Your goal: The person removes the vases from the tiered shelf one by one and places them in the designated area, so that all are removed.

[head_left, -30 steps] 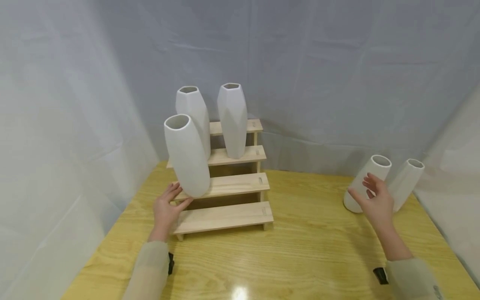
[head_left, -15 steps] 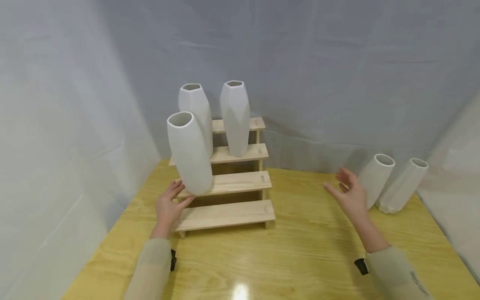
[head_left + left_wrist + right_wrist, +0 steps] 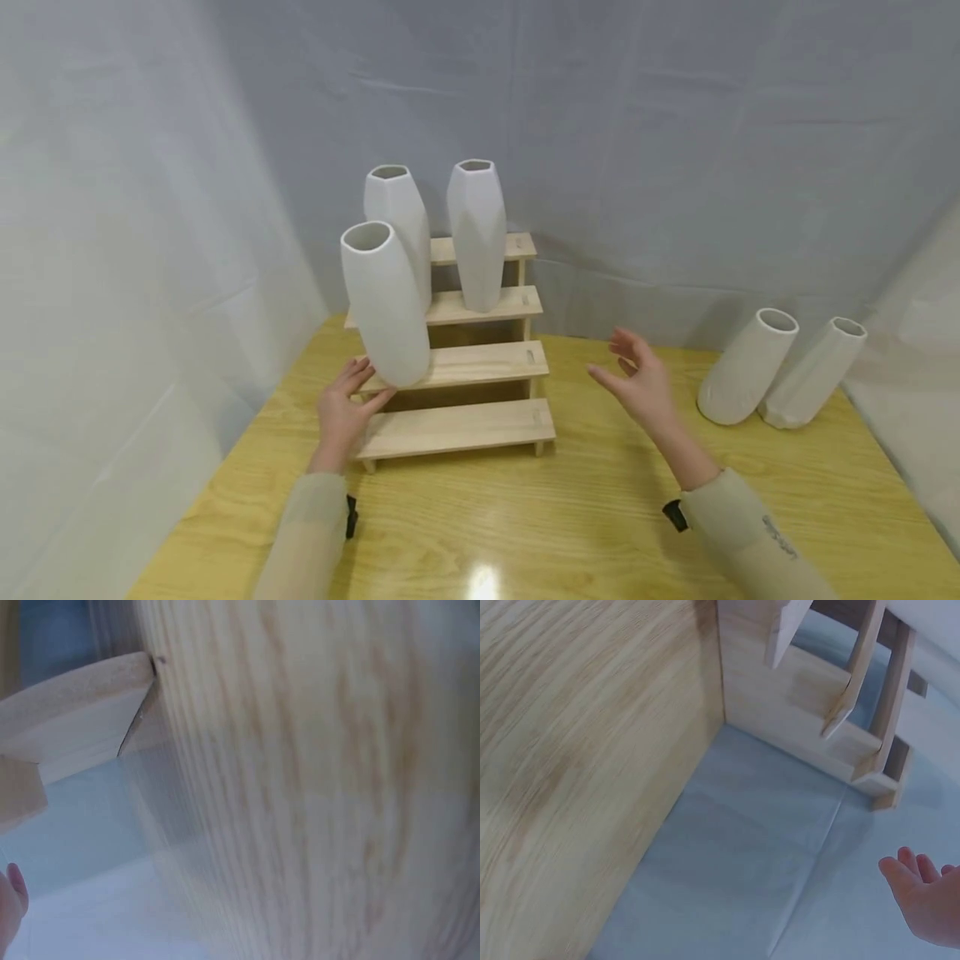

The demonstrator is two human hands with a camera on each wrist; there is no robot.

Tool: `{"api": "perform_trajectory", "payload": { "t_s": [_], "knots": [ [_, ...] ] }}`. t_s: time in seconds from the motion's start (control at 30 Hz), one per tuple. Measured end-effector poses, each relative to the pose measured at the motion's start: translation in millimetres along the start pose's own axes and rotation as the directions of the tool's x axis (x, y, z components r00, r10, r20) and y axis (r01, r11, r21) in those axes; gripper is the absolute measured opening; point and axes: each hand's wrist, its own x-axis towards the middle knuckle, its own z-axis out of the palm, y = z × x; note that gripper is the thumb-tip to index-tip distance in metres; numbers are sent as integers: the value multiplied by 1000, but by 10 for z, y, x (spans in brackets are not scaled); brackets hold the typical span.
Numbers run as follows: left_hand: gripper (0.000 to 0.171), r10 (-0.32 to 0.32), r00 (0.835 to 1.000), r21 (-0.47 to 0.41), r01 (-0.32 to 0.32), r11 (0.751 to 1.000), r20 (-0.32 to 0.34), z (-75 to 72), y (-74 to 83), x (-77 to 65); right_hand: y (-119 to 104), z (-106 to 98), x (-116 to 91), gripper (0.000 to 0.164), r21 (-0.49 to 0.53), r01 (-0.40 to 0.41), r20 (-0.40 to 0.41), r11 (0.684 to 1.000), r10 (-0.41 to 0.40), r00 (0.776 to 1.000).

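A white vase [image 3: 386, 304] with a wide round mouth stands on the second step from the front of a wooden tiered stand [image 3: 457, 427], near its left end. My left hand [image 3: 348, 408] is at the foot of this vase, fingers at its left side and thumb along the step's front edge. Whether they press the vase or just the step, I cannot tell. To the right of the stand, my right hand [image 3: 636, 379] hangs in the air, holding nothing, thumb and fingers apart. In the right wrist view, its fingers [image 3: 922, 864] are apart from the stand.
Two faceted white vases, one on the left [image 3: 401, 208] and one on the right [image 3: 477, 237], stand higher on the stand. Two more, a smooth vase [image 3: 746, 367] and a ridged vase [image 3: 813, 375], stand at the table's right. A pale cloth [image 3: 637, 167] hangs behind the wooden table [image 3: 585, 517].
My right hand has moved left, away from the two vases on the right, towards the stand. The left hand has stayed at the front vase's foot. The whole scene has shifted slightly right.
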Motion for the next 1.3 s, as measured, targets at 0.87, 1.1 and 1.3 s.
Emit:
{"api": "perform_trajectory", "payload": {
  "t_s": [0.87, 1.1, 1.3],
  "knots": [
    [53, -9, 1000, -11, 9, 1000, 2, -15, 8, -4, -521, 874, 192, 64, 125, 28, 178, 992, -50, 983],
    [54, -36, 999, -20, 36, 999, 23, -24, 19, -2, -636, 1071, 245, 67, 144, 84, 195, 986, -112, 974],
    [54, -12, 1000, 6, 12, 1000, 11, -21, -1, 5, -722, 1236, 281, 69, 146, 107, 219, 984, -137, 966]
  ]
}}
